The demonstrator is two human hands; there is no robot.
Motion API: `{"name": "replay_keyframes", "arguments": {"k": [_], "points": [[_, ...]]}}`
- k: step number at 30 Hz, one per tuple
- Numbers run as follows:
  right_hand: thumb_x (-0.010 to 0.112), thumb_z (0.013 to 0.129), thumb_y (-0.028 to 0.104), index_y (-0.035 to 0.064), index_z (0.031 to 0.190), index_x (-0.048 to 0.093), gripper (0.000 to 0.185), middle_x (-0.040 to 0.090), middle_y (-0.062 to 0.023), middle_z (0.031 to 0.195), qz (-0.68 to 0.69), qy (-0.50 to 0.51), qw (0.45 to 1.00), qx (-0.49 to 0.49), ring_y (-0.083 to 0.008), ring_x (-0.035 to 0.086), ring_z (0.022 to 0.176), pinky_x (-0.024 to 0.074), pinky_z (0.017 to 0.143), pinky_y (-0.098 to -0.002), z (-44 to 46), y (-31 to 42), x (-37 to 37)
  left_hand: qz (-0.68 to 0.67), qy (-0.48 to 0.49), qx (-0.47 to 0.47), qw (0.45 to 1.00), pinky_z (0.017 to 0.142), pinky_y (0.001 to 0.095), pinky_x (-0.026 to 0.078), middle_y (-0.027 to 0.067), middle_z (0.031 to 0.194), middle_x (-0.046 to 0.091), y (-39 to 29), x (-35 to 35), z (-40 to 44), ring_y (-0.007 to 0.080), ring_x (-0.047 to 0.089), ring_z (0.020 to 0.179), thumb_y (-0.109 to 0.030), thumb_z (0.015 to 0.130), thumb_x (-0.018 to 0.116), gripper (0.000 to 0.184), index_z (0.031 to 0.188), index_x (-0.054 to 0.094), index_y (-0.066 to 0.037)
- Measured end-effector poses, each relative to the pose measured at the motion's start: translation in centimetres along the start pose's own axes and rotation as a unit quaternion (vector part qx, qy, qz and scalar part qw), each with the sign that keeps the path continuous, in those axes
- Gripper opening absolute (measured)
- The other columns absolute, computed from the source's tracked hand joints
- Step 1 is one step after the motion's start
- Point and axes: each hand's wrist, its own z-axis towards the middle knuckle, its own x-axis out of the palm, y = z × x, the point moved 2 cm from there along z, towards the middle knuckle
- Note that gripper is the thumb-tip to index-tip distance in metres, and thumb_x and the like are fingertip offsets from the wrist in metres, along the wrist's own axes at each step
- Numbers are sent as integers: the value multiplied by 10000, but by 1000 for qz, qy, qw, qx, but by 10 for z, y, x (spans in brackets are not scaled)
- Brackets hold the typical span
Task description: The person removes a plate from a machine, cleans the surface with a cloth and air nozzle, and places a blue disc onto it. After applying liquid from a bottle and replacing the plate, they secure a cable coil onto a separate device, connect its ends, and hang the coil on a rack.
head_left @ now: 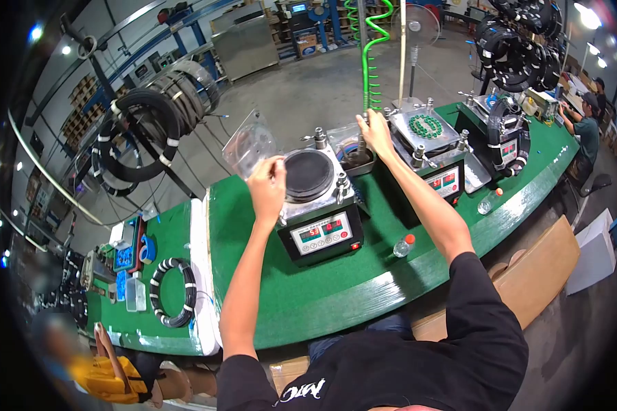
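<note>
My left hand (267, 183) is closed beside a tilted clear plastic plate (243, 147), its fingers pinched at the plate's near edge. Just to its right is a bench machine (322, 233) with a round dark plate (308, 175) on top, metal clamps at its corners and a lit red display. My right hand (376, 134) is wrapped around an air gun at the lower end of a green coiled hose (367, 75). The gun is mostly hidden by the fingers. Below that hand, a metal tray (356, 164) holds items I cannot make out.
A second machine (432, 171) carries a ring of green pieces (425, 126); a third machine (504, 130) stands farther right. Small bottles (404, 246) stand on the green table (288, 308). Black cable coils (173, 292) lie left. Co-workers sit at lower left (110, 370) and far right (586, 130).
</note>
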Motion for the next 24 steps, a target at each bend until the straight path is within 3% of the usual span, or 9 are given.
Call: {"name": "replay_keyframes", "arguments": {"k": [2, 4, 7, 11, 12, 14, 18, 21, 24], "points": [[692, 956, 295, -40, 1181, 619, 410, 603, -292, 1139, -37, 78, 996, 23, -461, 584, 1131, 484, 947, -525, 31, -1, 0, -18, -91, -41, 995, 648, 302, 491, 84, 880, 681, 6, -1, -2, 145, 605, 701, -53, 980, 625, 135, 1031, 735, 6], [701, 946, 292, -17, 1163, 638, 382, 669, -272, 1048, -12, 93, 995, 26, -454, 646, 1069, 518, 911, -538, 65, -15, 6, -29, -145, -57, 987, 597, 282, 428, 30, 859, 622, 9, -2, -3, 86, 503, 657, -27, 996, 595, 166, 1107, 715, 0], [710, 943, 284, 7, 1141, 660, 343, 723, -270, 1022, -14, 84, 992, 92, -448, 691, 1047, 550, 890, -535, 110, -35, 9, 11, -200, -61, 978, 605, 283, 420, 35, 911, 598, 1, -4, -5, 97, 500, 678, -7, 985, 590, 179, 1122, 705, -8], [715, 919, 247, 45, 1169, 696, 322, 707, -294, 1126, -37, 153, 978, 139, -447, 668, 1125, 538, 942, -529, 148, -85, 2, 24, -226, -76, 971, 644, 293, 438, 40, 979, 544, 0, -5, -8, 116, 505, 705, 32, 953, 586, 206, 1121, 689, -26], [710, 903, 222, 50, 1153, 705, 303, 707, -306, 1106, -45, 116, 987, 106, -443, 678, 1111, 546, 931, -520, 161, -130, 20, 26, -216, -74, 973, 642, 284, 430, 62, 1055, 487, 5, -5, -9, 123, 505, 744, 98, 893, 567, 293, 1136, 671, -28], [735, 898, 214, 63, 1185, 712, 325, 722, -274, 1098, -77, 87, 986, 118, -425, 691, 1099, 554, 913, -498, 161, -159, 20, 35, -228, -68, 971, 650, 284, 427, 60, 1049, 479, 5, -5, -8, 123, 486, 744, 107, 878, 563, 314, 1137, 672, -31], [760, 885, 225, 81, 1221, 719, 368, 734, -250, 1107, -141, 91, 970, 176, -401, 706, 1097, 565, 918, -470, 153, -176, 3, 52, -235, -69, 968, 680, 299, 429, 59, 1040, 472, 5, -4, -8, 137, 469, 752, 118, 839, 559, 337, 1112, 681, -39], [770, 881, 245, 84, 1226, 725, 383, 742, -245, 1100, -93, 125, 958, 243, -382, 715, 1094, 567, 922, -460, 147, -180, -12, 45, -229, -71, 970, 691, 305, 433, 61, 1040, 481, 8, -4, -8, 147, 485, 761, 115, 832, 562, 327, 1094, 684, -38], [702, 887, 215, 82, 1220, 733, 360, 749, -244, 1080, -71, 87, 976, 185, -363, 729, 1072, 572, 913, -439, 140, -182, -18, 41, -227, -72, 970, 702, 311, 437, 63, 1040, 490, 8, -5, -8, 155, 498, 767, 110, 830, 564, 318, 1086, 684, -37]]}}
